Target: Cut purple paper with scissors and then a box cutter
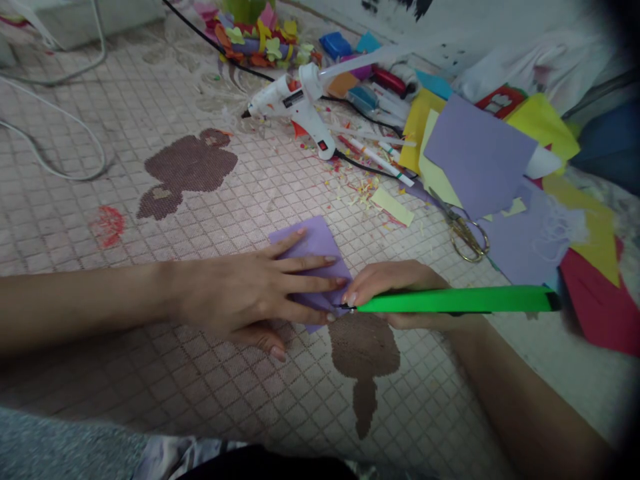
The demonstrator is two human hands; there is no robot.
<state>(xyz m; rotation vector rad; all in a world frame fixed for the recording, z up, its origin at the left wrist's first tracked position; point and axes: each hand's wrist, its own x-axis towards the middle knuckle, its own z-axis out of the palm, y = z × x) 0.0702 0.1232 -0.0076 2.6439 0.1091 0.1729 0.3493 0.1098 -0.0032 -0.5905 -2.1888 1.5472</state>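
My left hand (255,287) presses flat on a piece of purple paper (320,233), its fingers spread. The paper lies on the patterned tablecloth, partly covered by that hand. My right hand (395,283) is closed around a long green utility knife (450,299) with a black rear end. Its thin dark tip points left and rests at the paper's right edge, close to my left fingertips. The right fingers below the knife are partly hidden by it.
A white glue gun (305,107) lies beyond the hands, its black cord trailing right. Scissors (466,233) lie by purple sheets (483,153), with yellow and red paper around them. Paper scraps (357,183) are scattered near the glue gun. A white cable (65,175) loops at left.
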